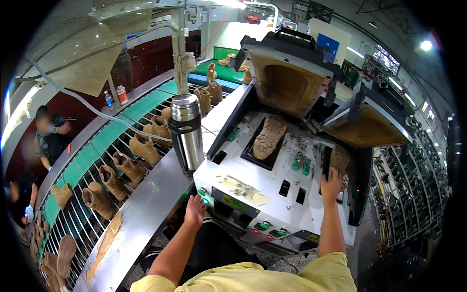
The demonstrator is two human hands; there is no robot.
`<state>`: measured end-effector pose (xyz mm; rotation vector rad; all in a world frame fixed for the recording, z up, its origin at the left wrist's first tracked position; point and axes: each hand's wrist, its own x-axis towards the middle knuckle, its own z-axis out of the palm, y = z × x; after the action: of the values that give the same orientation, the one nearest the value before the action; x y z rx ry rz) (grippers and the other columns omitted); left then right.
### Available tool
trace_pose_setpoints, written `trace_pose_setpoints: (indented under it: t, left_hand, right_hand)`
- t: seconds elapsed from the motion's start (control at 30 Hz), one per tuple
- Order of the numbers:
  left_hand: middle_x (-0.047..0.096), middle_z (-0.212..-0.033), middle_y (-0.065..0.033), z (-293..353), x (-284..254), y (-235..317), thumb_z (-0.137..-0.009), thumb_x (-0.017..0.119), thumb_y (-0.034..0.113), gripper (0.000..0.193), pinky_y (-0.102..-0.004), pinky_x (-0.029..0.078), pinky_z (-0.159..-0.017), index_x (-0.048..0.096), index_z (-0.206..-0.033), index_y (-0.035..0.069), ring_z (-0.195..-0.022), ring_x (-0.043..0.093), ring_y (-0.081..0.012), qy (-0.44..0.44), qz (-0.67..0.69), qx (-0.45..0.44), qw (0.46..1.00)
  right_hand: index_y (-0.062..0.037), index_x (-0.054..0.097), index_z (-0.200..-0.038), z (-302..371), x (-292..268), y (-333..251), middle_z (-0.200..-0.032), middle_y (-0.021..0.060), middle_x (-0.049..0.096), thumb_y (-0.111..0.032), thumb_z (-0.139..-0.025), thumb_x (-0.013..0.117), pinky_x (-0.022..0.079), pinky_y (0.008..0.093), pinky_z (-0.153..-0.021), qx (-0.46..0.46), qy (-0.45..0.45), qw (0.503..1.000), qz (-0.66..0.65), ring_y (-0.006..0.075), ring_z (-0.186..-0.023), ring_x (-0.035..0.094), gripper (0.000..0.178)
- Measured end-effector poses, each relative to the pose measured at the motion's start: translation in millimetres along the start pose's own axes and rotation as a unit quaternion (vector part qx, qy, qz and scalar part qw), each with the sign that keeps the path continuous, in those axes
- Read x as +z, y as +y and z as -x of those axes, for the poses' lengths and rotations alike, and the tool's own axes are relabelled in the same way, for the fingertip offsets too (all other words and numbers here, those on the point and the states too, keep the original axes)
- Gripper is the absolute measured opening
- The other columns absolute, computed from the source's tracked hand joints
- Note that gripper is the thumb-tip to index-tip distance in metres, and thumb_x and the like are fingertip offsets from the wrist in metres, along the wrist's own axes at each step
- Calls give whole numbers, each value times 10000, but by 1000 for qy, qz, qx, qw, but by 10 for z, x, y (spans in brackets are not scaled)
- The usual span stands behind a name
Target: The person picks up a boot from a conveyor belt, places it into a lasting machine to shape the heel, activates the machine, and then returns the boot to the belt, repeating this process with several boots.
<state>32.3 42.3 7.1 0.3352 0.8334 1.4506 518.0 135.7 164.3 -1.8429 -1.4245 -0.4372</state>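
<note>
My right hand [332,185] is closed round the near end of a tan boot [340,160], which lies sole up in the right-hand slot of a white machine [233,171]. Part of that boot is hidden behind the fingers. In the left-hand slot sits another boot [270,137], its lugged tan sole facing up, with neither hand on it. My left hand [195,212] holds nothing, its fingers stretched out beside a lit green button [205,201] on the machine's front corner; whether it touches the button I cannot tell. Both brown-lined lids, left [287,85] and right [367,127], stand raised.
A steel flask [187,131] stands at the machine's left corner, by a metal ledge [146,214]. Beyond it, several tan boots [113,182] rest on a wire rack beside a green belt [87,168]. Two people work at far left. A dark rack [413,194] stands right.
</note>
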Motion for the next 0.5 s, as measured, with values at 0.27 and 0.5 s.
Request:
trace_pose_setpoints:
  t: [0.27, 0.5]
  left_hand:
    - [661, -784, -100, 260, -561, -57, -954, 470, 260, 316, -293, 486, -629, 615, -829, 9, -701, 630, -198, 172, -175, -9, 969]
    - [547, -654, -55, 1082, -2064, -473, -908, 503, 125, 121, -267, 454, -509, 550, -856, 27, -529, 521, -161, 289, -46, 60, 954]
  right_hand:
    - [-156, 291, -1438, -484, -299, 410, -1301, 215, 481, -449, -657, 726, 424, 462, -970, 231, -220, 941, 111, 386, -1209, 460, 941]
    - [-21, 276, -1423, -1003, -306, 653, -1260, 257, 537, -330, -542, 750, 436, 392, -966, 238, -315, 912, 111, 357, -1164, 535, 1048]
